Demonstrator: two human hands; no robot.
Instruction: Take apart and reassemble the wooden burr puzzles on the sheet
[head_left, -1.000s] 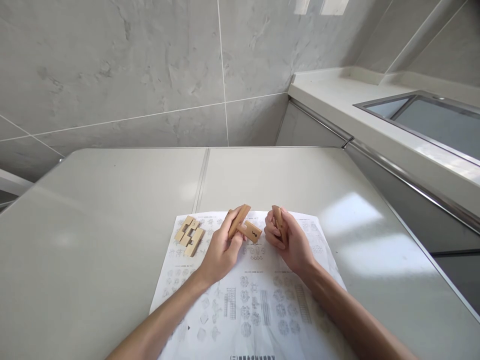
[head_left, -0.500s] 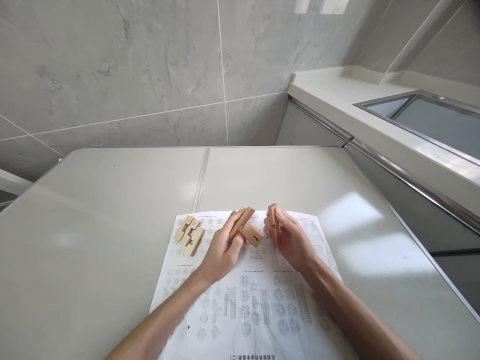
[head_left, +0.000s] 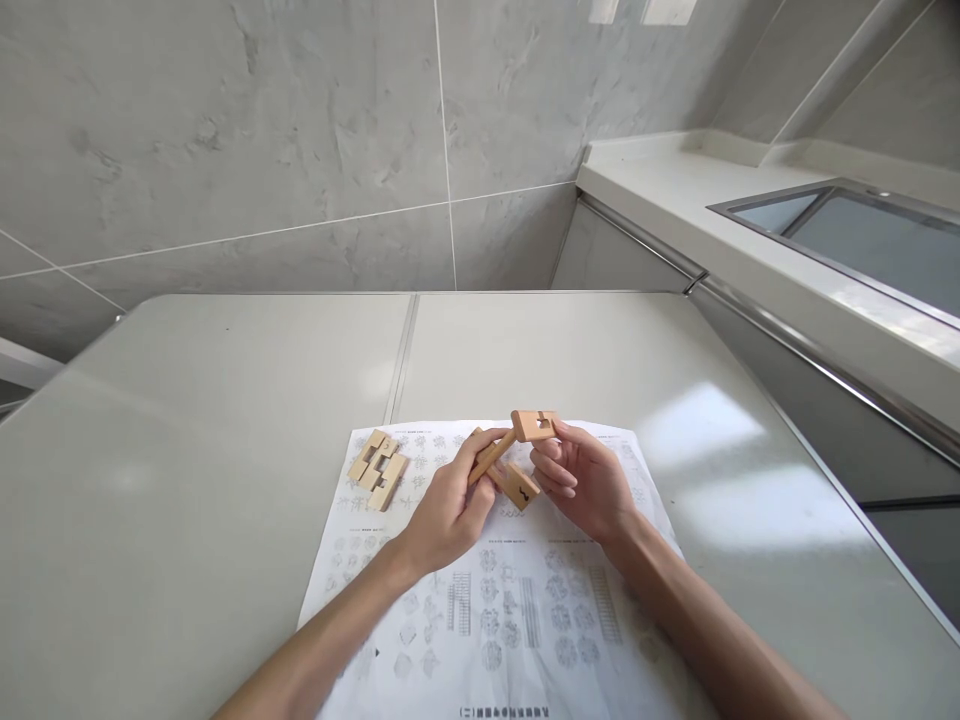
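My left hand (head_left: 448, 510) is closed around two crossed wooden puzzle bars (head_left: 504, 470), held just above a printed instruction sheet (head_left: 495, 610). My right hand (head_left: 589, 485) pinches a third notched wooden piece (head_left: 534, 425) between thumb and fingertips. That piece lies sideways and touches the upper end of the bars in my left hand. Several more notched wooden pieces (head_left: 379, 468) lie loose together on the sheet's far left corner, left of my left hand.
The sheet lies on a pale grey table (head_left: 225, 420) with a seam down its middle. A grey tiled wall (head_left: 300, 140) rises behind. To the right runs a white counter (head_left: 675, 190) with a steel sink (head_left: 862, 235).
My right hand has turned its wooden piece from upright to sideways and brought it left against the bars in my left hand. The left hand's bars have tilted down slightly.
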